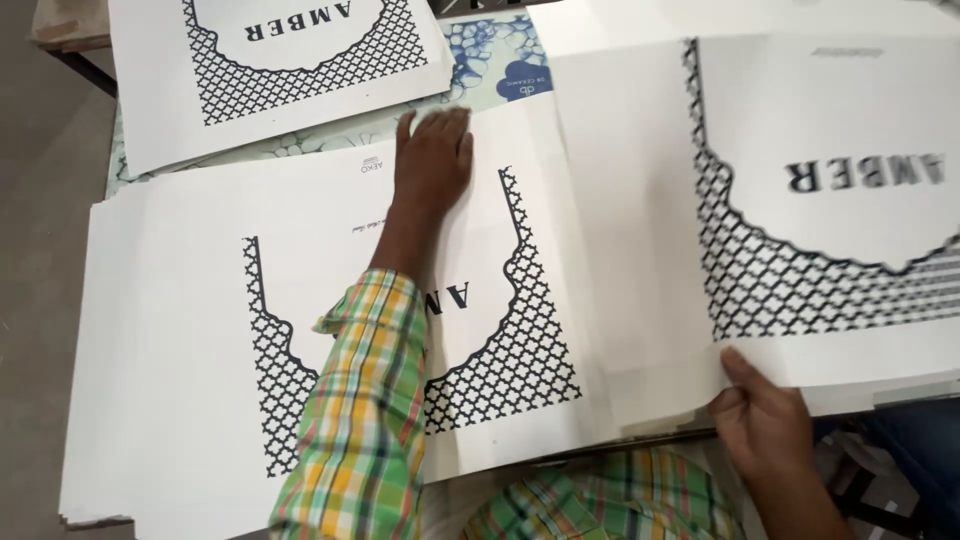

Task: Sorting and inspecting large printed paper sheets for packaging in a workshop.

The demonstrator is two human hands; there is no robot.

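On the left sheet stack [170,330] rests the left hand [432,155], right hand [765,420] pinching a sheet [640,200]

Three printed white sheets [160,330]; two hands [432,150].

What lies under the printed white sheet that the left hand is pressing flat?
Under the sheet, beneath the left hand, a stack of similar white sheets shows at the left edge. Beyond its far edge a blue-patterned surface shows. What supports the stack is covered.

Grey floor [45,150] beside a marble-patterned table [480,60].
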